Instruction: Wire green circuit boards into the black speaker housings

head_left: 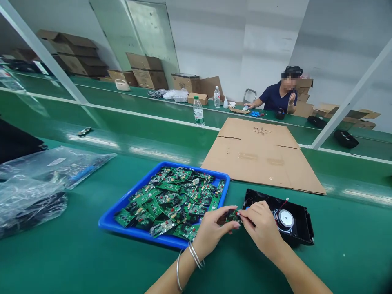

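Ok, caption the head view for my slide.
Left hand holds a circuit board, right hand at its edge, beside a blue tray of boards and a black casing.

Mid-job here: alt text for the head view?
The left hand holds a green circuit board while the right hand touches its edge, beside an open black case with a round speaker. Left of them, a blue tray is piled with circuit boards; a co-worker is at a bench beyond.

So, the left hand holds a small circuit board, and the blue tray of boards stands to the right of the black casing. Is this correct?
Not quite: the head view shows the blue tray of boards left of the black casing. The left hand does hold a small circuit board.
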Action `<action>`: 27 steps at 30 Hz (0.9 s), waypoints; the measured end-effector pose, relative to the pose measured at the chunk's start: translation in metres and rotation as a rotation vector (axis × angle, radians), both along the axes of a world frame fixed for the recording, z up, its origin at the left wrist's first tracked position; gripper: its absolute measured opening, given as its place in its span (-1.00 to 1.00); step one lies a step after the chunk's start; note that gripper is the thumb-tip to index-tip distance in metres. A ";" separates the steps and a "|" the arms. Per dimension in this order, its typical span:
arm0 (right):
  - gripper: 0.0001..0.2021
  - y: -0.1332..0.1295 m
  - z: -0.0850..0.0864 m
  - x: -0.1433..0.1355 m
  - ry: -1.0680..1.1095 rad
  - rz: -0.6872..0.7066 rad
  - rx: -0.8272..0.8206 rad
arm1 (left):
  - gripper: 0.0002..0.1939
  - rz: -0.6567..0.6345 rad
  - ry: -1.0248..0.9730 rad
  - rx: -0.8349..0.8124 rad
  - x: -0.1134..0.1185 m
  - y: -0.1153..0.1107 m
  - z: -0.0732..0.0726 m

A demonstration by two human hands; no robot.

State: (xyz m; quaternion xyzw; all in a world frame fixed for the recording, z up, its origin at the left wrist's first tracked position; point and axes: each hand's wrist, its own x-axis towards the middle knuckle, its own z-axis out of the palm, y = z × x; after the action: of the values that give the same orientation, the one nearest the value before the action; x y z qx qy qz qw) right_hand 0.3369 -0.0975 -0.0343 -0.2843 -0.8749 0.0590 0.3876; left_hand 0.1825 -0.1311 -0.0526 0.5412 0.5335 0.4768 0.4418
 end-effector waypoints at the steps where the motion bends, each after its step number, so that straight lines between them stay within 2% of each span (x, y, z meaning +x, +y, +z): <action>1: -0.77 0.000 0.000 0.001 -0.022 -0.001 0.004 | -0.60 0.009 0.085 0.058 -0.001 -0.001 -0.001; 5: -0.74 -0.001 0.001 0.003 -0.135 -0.026 0.069 | -0.47 0.018 0.418 0.336 -0.003 -0.003 -0.003; 11: -0.69 -0.006 0.004 0.003 -0.278 -0.067 0.187 | -0.48 0.028 0.590 0.616 0.002 -0.005 -0.003; 22: -0.73 -0.004 0.001 0.000 -0.198 -0.013 0.208 | -0.56 0.108 0.543 0.612 0.004 -0.011 0.000; 27: -0.71 -0.004 0.000 -0.002 -0.176 -0.018 0.195 | -0.58 0.069 0.529 0.599 0.004 -0.010 -0.002</action>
State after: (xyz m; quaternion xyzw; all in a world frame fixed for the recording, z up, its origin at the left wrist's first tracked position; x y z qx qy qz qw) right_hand 0.3344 -0.1013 -0.0346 -0.2575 -0.9045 -0.0550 0.3355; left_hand 0.1867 -0.1413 -0.0548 0.7319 0.4839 0.4701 0.0957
